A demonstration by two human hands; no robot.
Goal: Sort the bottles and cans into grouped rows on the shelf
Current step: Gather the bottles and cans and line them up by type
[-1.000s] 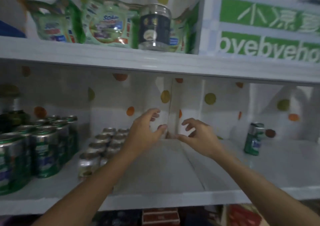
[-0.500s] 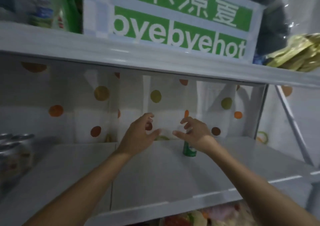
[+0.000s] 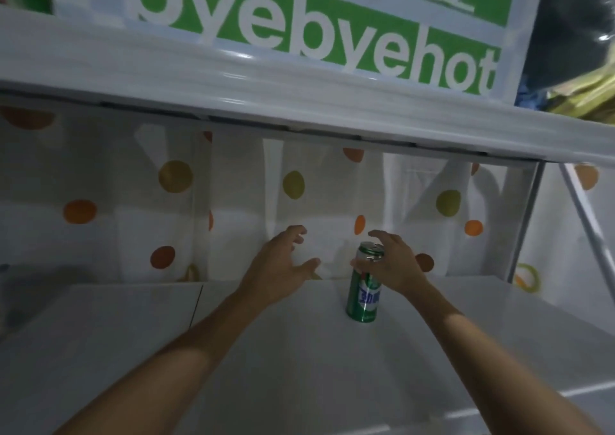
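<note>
1. White shelving fills the view: a pale lower shelf board [image 3: 266, 351] runs across the bottom. Behind it hangs a white curtain [image 3: 109, 184] dotted with orange and yellow-green spots.
2. An upper shelf [image 3: 233, 88] crosses overhead. It carries a white and green carton [image 3: 299, 28] printed "byebyehot".
3. To the right of the carton lie a dark plastic bag [image 3: 572, 18] and some yellow-green packets [image 3: 582, 95]. A metal upright [image 3: 525, 221] stands at the shelf's right end.
4. A green can [image 3: 363, 294] with a blue and white label stands upright on the lower board. It is right of centre, close to the curtain, with nothing else beside it.
5. The right hand [image 3: 396, 264] hangs over the can's top from the right, its palm beside the can's upper right.
6. Its fingers are spread wide and loosely curved. The index finger [image 3: 379, 234] arches above and behind the silver lid, and the thumb [image 3: 357, 264] crosses in front of the can's upper left edge.
7. The can's top therefore sits inside the open arc between thumb and fingers. Whether any fingertip touches the metal cannot be told, as the lid area is blurred.
8. The left hand [image 3: 279, 268] is held above the board just left of the can, apart from it, and holds nothing.
9. Its fingers [image 3: 296, 231] are relaxed and parted towards the curtain, and its thumb [image 3: 309, 264] points right, towards the can.
10. Both forearms are bare and reach in from the lower edge of the view.
</note>
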